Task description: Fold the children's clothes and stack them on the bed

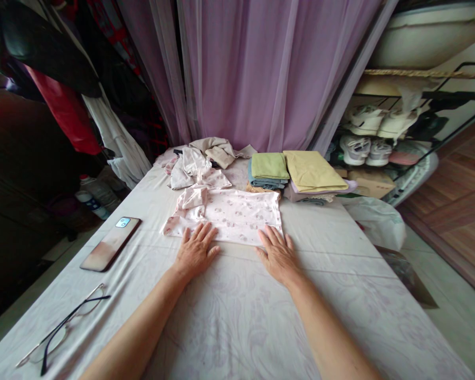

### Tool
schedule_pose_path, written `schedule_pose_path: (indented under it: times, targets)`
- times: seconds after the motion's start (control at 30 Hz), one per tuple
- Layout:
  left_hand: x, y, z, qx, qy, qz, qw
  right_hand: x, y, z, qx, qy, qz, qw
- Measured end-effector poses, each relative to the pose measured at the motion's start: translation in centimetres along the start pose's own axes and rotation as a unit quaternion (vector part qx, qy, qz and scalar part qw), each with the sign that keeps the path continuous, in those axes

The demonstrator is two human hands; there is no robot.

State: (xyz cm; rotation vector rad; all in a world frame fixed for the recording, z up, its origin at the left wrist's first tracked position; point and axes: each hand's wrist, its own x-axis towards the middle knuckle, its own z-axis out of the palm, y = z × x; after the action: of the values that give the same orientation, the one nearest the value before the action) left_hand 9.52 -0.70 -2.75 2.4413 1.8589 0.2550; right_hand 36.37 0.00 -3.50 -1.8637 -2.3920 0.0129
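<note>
A pale pink printed garment [237,211] lies spread in a rough rectangle on the cloth-covered table, with a bunched part at its left end. My left hand [197,249] rests flat on its near edge, fingers spread. At the near right corner, my right hand [279,253] lies flat too, its fingertips on the fabric. Neither hand grips anything. Behind the garment is a loose heap of crumpled clothes [201,161]. Two stacks of folded cloth stand behind and to the right, one topped by a green piece [269,166], the other by a yellow piece [314,171].
A phone [111,244] and a pair of eyeglasses [65,324] lie at the table's left side. A purple curtain [245,74] hangs behind the table. Shoes [366,150] sit on a rack at the right, and clothes [63,108] hang at the left.
</note>
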Motion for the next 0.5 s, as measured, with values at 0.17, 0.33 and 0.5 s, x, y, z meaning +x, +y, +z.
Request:
schedule_pose_path:
  times: [0.17,0.33,0.5]
  targets:
    - [-1.7,-2.7,-0.1,-0.028,0.084,-0.010,0.996,0.0,0.4,0.6,0.025,0.073,-0.019,0.997]
    - [-2.7,-6.8,-1.1,-0.028,0.149,-0.071,0.986,0.2,1.5,1.3,0.061,0.172,-0.047,0.982]
    - [-2.9,-9.4,-1.2,-0.044,0.169,-0.123,0.977,0.5,2.1,1.8,0.066,0.220,-0.071,0.971]
